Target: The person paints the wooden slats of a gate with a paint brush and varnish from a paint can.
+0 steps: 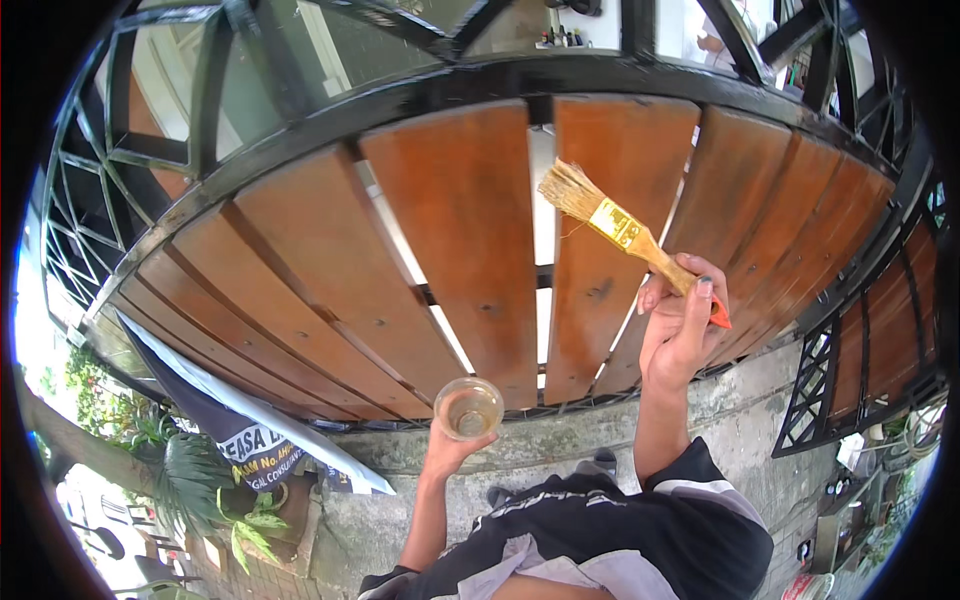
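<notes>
My right hand [684,319] grips a flat paintbrush [616,225] by its wooden handle, which ends in a red tip. Its pale, frayed bristles point up and to the left, in front of the wooden slats. In my left hand [454,450] is a clear plastic cup [469,409]; a little liquid seems to lie at its bottom. Brown wooden planks [457,225] stand before me in a black metal frame [480,82]. Their surface looks glossy on the middle boards and duller on some to the left. Whether the bristles touch a board cannot be told.
A dark banner [255,442] with writing hangs at the lower left, near potted plants [255,525]. A second slatted panel [877,345] stands at the right. A tin can [808,586] sits at the lower right. Part of a person [718,41] shows beyond the frame.
</notes>
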Tool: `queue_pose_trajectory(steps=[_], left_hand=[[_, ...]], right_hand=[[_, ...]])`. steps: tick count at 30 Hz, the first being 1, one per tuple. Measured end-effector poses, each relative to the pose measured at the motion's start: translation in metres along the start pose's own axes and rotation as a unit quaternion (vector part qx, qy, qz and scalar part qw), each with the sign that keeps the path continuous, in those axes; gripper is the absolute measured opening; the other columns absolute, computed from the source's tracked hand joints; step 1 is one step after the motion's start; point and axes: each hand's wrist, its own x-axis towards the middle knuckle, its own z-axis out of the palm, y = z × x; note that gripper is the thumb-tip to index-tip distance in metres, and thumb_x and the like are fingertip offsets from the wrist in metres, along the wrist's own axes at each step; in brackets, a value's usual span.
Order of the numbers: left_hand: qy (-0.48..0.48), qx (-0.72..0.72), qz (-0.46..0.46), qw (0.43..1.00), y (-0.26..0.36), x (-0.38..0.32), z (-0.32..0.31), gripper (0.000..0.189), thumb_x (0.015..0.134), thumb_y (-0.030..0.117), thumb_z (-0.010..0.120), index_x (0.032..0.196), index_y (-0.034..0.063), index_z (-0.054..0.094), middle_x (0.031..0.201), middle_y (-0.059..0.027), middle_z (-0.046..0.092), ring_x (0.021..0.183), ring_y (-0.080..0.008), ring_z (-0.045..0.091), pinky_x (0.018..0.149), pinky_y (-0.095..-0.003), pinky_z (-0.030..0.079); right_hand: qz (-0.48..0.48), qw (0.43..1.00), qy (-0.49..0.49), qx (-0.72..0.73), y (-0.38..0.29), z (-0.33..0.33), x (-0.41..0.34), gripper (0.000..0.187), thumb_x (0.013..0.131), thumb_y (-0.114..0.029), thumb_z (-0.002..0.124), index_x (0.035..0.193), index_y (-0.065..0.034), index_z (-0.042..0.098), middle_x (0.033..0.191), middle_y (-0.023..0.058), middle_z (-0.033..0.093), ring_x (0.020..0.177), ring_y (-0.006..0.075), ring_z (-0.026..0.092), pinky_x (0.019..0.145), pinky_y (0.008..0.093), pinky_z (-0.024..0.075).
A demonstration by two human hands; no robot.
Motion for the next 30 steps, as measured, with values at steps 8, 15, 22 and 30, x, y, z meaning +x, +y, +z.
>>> queue_pose_trajectory(steps=[8, 15, 22, 30], left_hand=[[0.104, -0.103, -0.003, 0.989, -0.021, -0.009, -0.088, 0.072, 0.061, 0.001, 0.085, 0.124, 0.0015, 0.051, 0.117, -0.008, 0.059, 0.109, -0.0171, 0.057, 0.094, -0.0328, 0.047], [0.158, -0.127, -0.006, 0.979, -0.023, -0.032, -0.109, 0.071, 0.063, 0.001, 0.084, 0.125, 0.0004, 0.05, 0.117, -0.0085, 0.06, 0.109, -0.0174, 0.058, 0.094, -0.0331, 0.047], [0.118, -0.147, -0.046, 0.981, -0.049, -0.033, -0.161, 0.075, 0.061, 0.004, 0.087, 0.126, 0.0027, 0.049, 0.12, -0.0087, 0.057, 0.111, -0.0186, 0.057, 0.095, -0.0336, 0.047], [-0.094, -0.021, 0.001, 0.995, -0.04, 0.024, -0.252, 0.078, 0.061, 0.006, 0.088, 0.128, 0.0025, 0.049, 0.123, -0.0073, 0.055, 0.115, -0.0179, 0.053, 0.1, -0.0338, 0.043]], right_hand=[[-0.054, 0.995, -0.07, -0.041, 0.038, 0.082, -0.023, 0.029, 0.097, -0.02, 0.052, 0.108, 0.0068, 0.056, 0.093, 0.0183, 0.061, 0.064, 0.0199, 0.057, 0.058, 0.0307, 0.0454], [-0.083, 0.986, -0.128, -0.063, 0.068, 0.124, -0.058, 0.033, 0.1, -0.03, 0.044, 0.114, -0.0005, 0.05, 0.092, 0.0176, 0.058, 0.065, 0.0187, 0.052, 0.057, 0.0298, 0.0433], [-0.158, 0.971, -0.124, -0.133, 0.095, 0.18, -0.09, 0.032, 0.094, -0.025, 0.055, 0.106, 0.0039, 0.055, 0.091, 0.0235, 0.063, 0.067, 0.0186, 0.058, 0.054, 0.0266, 0.0477], [-0.256, 0.887, -0.076, -0.378, 0.116, 0.207, -0.109, 0.018, 0.088, -0.01, 0.061, 0.1, 0.0032, 0.061, 0.093, 0.0178, 0.067, 0.082, 0.0259, 0.066, 0.072, 0.0322, 0.0518]])
